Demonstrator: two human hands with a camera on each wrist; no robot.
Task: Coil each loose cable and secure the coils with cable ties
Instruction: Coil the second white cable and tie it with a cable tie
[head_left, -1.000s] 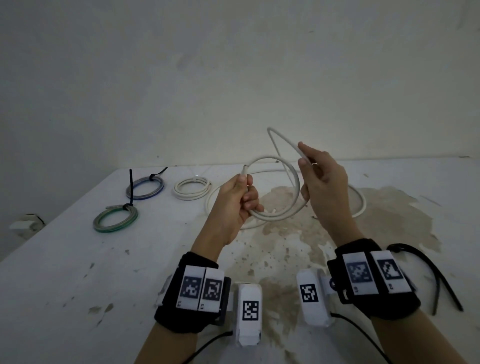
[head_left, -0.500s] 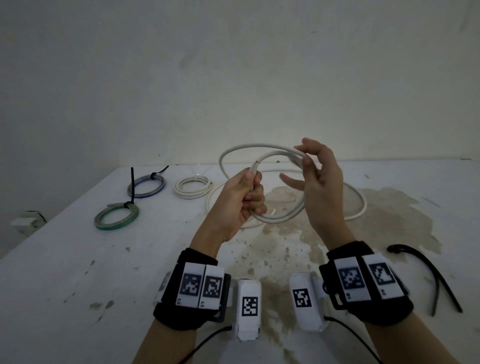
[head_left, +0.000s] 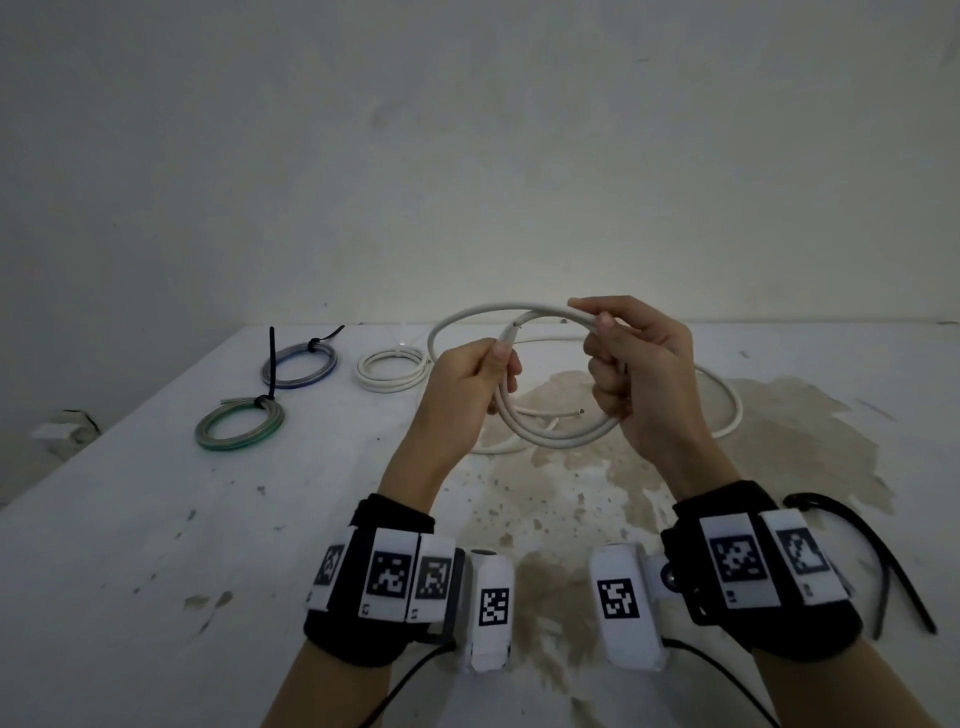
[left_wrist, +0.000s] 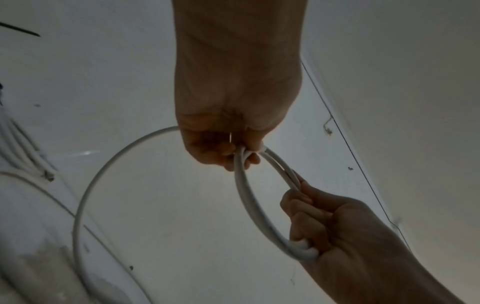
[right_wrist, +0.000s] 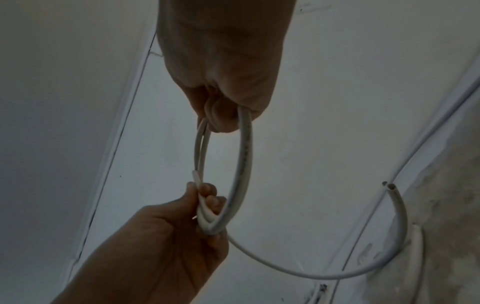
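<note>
Both hands hold a white cable (head_left: 550, 442) wound into a small coil above the table. My left hand (head_left: 498, 366) grips the coil's left side, with one cut end sticking up past the thumb. On the right side, my right hand (head_left: 605, 358) has its fingers curled round the strands. In the left wrist view the left hand (left_wrist: 231, 154) and right hand (left_wrist: 306, 207) hold opposite sides of the coil (left_wrist: 249, 205). The right wrist view shows the coil (right_wrist: 244, 156) and a free tail (right_wrist: 389, 187) curving away.
Tied coils lie at the back left: blue (head_left: 298, 366), green (head_left: 239, 427) and white (head_left: 389, 370). Another loose white cable (head_left: 730, 400) lies behind my hands on the stained table (head_left: 156, 519). Loose black cable ties (head_left: 883, 561) lie at the right.
My right hand has brought the raised loop down onto the coil and curled its fingers round the strands. The left hand has kept its grip.
</note>
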